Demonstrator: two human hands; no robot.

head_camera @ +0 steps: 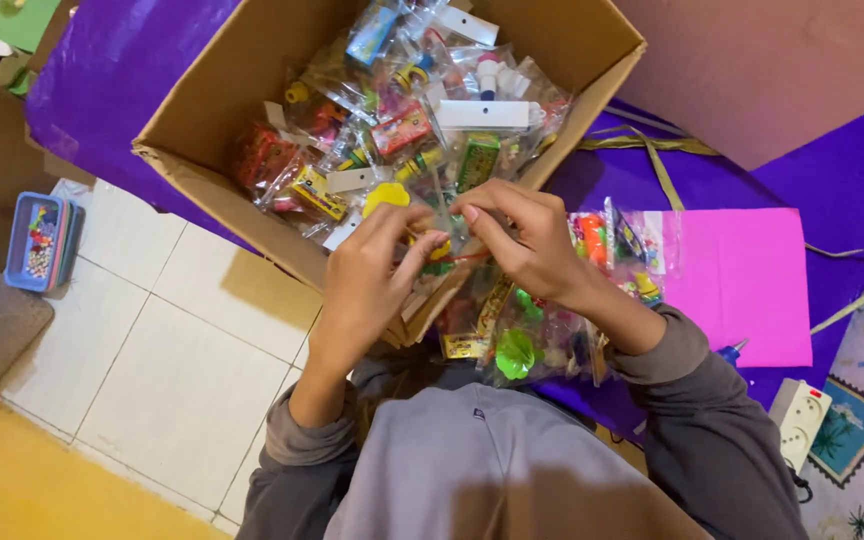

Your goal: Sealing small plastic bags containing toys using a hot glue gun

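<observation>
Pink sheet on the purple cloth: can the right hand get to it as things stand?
Probably yes. The pink sheet lies flat and uncovered just beside the right hand, with only bagged toys at its near edge. But both hands are pinching a small packet.

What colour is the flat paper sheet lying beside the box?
Bright pink, seen in the head view, lying on purple covering.
</observation>
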